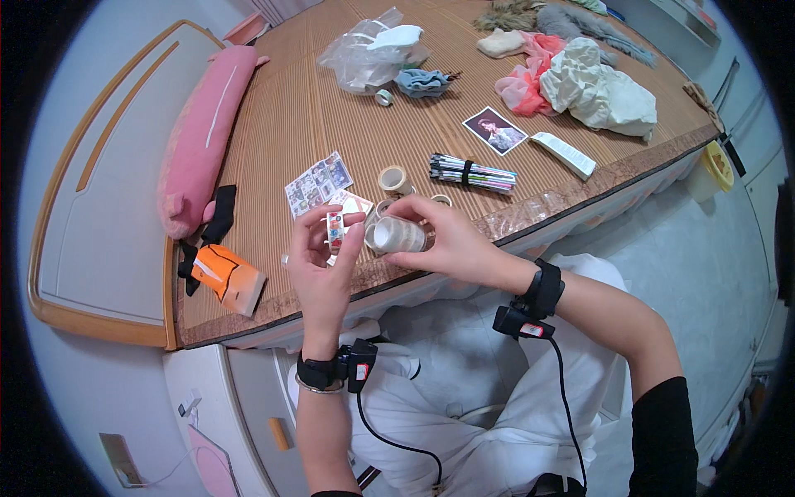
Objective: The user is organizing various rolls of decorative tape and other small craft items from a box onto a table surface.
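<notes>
the left hand [323,277] has its thumb and fingers closed on a small roll with bright pictures [334,234], which sits between their tips. the right hand [455,240] has its thumb and fingers clamped on the sides of a white roll [400,237], its end facing the left hand. past them, pens [472,173] lie on a brown mat [364,128]

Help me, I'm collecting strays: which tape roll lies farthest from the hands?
The small roll beside the clear plastic bag; other visible rolls are in or near the left hand and right hand.
</notes>
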A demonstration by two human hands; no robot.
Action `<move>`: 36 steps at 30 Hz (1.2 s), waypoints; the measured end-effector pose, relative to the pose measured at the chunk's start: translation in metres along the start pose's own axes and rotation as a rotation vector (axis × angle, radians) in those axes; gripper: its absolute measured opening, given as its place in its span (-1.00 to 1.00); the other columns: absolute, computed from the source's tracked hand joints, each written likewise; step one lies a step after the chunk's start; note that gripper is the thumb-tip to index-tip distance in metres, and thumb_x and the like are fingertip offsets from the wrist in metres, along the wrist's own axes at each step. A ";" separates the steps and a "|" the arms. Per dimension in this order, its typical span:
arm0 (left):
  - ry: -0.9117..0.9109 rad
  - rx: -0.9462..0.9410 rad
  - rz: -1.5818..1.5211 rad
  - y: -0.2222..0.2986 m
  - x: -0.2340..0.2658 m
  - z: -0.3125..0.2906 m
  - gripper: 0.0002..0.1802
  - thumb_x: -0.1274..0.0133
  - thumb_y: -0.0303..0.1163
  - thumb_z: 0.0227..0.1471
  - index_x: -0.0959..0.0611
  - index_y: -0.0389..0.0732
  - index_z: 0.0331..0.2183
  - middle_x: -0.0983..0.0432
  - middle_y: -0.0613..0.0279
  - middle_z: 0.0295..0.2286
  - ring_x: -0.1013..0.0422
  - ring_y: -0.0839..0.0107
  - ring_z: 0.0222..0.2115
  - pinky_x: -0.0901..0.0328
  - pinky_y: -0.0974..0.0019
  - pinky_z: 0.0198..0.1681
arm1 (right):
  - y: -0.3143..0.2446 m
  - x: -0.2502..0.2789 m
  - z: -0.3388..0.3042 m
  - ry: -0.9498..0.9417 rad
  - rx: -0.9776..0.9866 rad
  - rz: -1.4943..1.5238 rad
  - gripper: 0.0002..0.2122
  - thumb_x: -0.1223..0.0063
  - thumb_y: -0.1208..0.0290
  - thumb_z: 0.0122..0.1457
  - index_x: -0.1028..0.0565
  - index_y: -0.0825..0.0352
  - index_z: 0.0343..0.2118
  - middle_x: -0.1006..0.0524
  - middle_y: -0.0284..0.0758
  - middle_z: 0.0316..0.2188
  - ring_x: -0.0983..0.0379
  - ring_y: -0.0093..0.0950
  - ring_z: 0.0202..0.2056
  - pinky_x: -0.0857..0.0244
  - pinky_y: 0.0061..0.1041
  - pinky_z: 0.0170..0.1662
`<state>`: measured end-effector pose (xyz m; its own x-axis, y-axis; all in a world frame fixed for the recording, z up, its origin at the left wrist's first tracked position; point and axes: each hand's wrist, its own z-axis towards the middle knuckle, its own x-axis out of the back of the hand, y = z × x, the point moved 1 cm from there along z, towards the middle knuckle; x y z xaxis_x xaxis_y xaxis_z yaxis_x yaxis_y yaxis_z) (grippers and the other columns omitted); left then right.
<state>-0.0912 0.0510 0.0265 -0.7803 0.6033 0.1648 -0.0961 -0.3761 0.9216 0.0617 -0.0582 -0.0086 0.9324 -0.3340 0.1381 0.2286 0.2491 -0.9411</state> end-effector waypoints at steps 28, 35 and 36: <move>-0.124 0.194 -0.045 -0.004 -0.007 -0.001 -0.61 -0.22 -0.41 -0.01 -0.53 -0.32 -0.12 -0.43 0.28 -0.28 -0.35 0.67 -0.39 -0.35 0.60 -0.39 | -0.002 -0.001 -0.001 0.082 0.136 -0.202 -0.56 -0.26 0.40 -0.10 -0.39 0.39 -0.13 -0.45 -0.16 -0.22 -0.43 -0.21 -0.15 -0.31 -0.36 -0.09; -0.079 -0.024 0.244 -0.005 -0.006 0.000 -0.63 -0.25 -0.40 -0.06 -0.65 -0.18 -0.13 -0.43 0.31 -0.30 -0.36 0.65 -0.44 -0.32 0.58 -0.44 | 0.001 -0.001 -0.003 0.102 0.126 -0.199 -0.56 -0.27 0.41 -0.10 -0.39 0.40 -0.13 -0.45 -0.15 -0.22 -0.44 -0.21 -0.15 -0.31 -0.36 -0.09; -0.095 -0.057 0.257 -0.006 -0.006 -0.001 -0.62 -0.26 -0.39 -0.07 -0.66 -0.17 -0.13 -0.44 0.30 -0.32 -0.37 0.64 -0.45 -0.32 0.57 -0.44 | 0.002 -0.001 -0.003 0.097 0.130 -0.210 -0.56 -0.27 0.41 -0.10 -0.39 0.40 -0.13 -0.45 -0.15 -0.22 -0.44 -0.21 -0.14 -0.31 -0.36 -0.08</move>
<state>-0.0863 0.0494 0.0193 -0.7222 0.5452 0.4257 0.0607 -0.5631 0.8241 0.0604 -0.0603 -0.0112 0.8310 -0.4748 0.2899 0.4541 0.2777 -0.8466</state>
